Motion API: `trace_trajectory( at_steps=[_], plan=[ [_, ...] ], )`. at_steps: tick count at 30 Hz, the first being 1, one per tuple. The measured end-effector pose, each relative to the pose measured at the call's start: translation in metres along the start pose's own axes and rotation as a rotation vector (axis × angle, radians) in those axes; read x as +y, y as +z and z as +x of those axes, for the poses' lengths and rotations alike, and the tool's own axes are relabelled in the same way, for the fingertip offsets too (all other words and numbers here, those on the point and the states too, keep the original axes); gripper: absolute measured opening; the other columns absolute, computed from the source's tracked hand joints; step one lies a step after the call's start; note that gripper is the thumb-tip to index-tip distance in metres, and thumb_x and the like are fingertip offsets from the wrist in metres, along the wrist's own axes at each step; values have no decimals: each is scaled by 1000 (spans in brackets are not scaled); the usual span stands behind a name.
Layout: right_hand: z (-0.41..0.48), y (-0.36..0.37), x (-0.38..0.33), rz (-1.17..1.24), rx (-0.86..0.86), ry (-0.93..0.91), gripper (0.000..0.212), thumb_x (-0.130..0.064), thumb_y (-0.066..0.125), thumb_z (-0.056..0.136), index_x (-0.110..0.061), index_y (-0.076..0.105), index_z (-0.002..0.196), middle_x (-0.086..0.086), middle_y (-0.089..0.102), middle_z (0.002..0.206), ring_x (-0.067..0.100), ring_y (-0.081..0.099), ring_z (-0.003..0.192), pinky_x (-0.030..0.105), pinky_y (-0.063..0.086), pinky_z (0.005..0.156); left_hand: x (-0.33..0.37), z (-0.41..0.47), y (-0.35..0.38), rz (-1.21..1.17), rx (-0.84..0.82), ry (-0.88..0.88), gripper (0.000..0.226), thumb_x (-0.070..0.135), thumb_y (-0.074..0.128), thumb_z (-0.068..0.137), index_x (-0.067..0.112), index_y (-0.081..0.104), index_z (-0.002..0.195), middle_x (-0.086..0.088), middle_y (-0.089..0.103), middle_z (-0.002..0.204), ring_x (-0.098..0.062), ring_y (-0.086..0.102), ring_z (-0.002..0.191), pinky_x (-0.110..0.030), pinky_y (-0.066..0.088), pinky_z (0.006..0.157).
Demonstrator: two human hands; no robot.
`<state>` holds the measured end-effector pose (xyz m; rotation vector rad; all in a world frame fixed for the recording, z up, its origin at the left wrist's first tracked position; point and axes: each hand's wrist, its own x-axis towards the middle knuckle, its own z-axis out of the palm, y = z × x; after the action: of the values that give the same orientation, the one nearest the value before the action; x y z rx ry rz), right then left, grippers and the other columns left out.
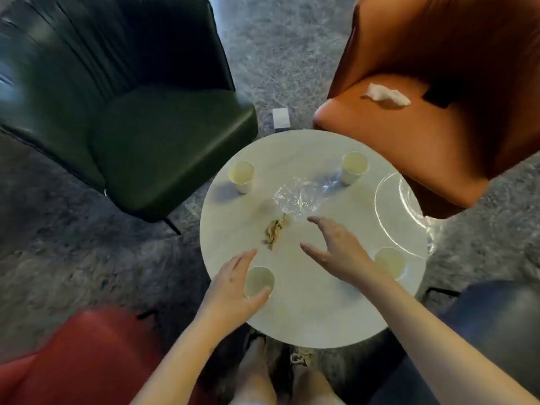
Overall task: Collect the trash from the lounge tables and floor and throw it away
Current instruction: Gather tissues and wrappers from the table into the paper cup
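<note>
The left hand [230,285] had its fingers spread apart, curved around the near-left paper cup [259,281], thumb at the cup's near side and fingers along its left; whether they actually touched the cup could not be told. The right hand [336,249] hung over the middle of the round white table [306,320] with fingers splayed and holding nothing, its fingertips just right of a crumpled tan scrap [275,230] and just near of a sheet of crinkled clear plastic wrap [295,197]. Outward from there, three more paper cups stood upright on the table: one at the far left [241,175], one at the far right [353,167], and one at the near right [390,262], partly behind the right wrist. A clear plastic plate [403,211] sat at the table's right edge, overhanging it a little. Around the table stood a dark green chair [163,141] at far left, an orange chair [423,135] at far right with a crumpled white tissue [387,93] on its seat, a red chair [87,361] at near left and a dark blue one [491,317] at near right. A small white paper [281,118] lay on the grey carpet [277,54] between the two far chairs.
</note>
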<state>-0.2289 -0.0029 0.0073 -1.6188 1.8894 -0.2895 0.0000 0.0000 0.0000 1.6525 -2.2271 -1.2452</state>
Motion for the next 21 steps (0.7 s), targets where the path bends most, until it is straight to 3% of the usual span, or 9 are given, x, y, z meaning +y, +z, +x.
trace_trajectory(
  at_steps=[4,8,10,13,15,18,21],
  plan=[
    [34,40,11,61,-27,69,57,-41,55,88,-20,36,137,2,45,137,21,40,125,33,30,102,-31,26,29,131,-82,13,93,56,60,71,45,0,141,15,5,151,-4,8,136,-26,14,108],
    [63,78,20,114,4,96,56,-36,57,87,-17,37,136,3,45,137,21,40,125,34,30,104,-58,38,55,229,-111,44,100,53,63,70,53,-13,135,10,12,147,-12,16,135,-33,22,110],
    [76,95,24,95,38,88,57,-35,59,85,-17,39,135,2,45,135,22,41,123,35,32,102,-69,44,62,213,-78,61,96,46,66,72,49,-4,138,11,23,142,-12,28,129,-29,32,104],
    [94,115,28,0,144,73,66,-35,65,78,-19,38,137,3,37,141,24,33,129,34,27,101,-80,56,62,129,-2,79,84,33,73,67,39,27,137,12,38,128,-13,43,116,-28,44,86],
    [107,123,30,-34,235,100,76,-35,71,72,-20,36,138,6,30,146,26,23,136,36,23,103,-84,70,55,128,73,88,85,28,77,64,37,30,134,13,40,122,-13,47,109,-29,48,78],
    [126,128,32,-37,262,143,88,-39,75,66,-25,30,141,8,16,153,28,7,142,40,16,106,-85,99,41,144,150,74,87,25,79,63,33,30,134,10,38,122,-16,48,108,-33,48,79],
    [142,128,35,-55,240,158,97,-42,76,63,-31,23,143,6,7,155,28,-1,142,40,11,108,-79,132,29,102,165,56,84,17,79,63,19,37,135,-2,41,125,-22,48,112,-29,41,87]
  ],
)
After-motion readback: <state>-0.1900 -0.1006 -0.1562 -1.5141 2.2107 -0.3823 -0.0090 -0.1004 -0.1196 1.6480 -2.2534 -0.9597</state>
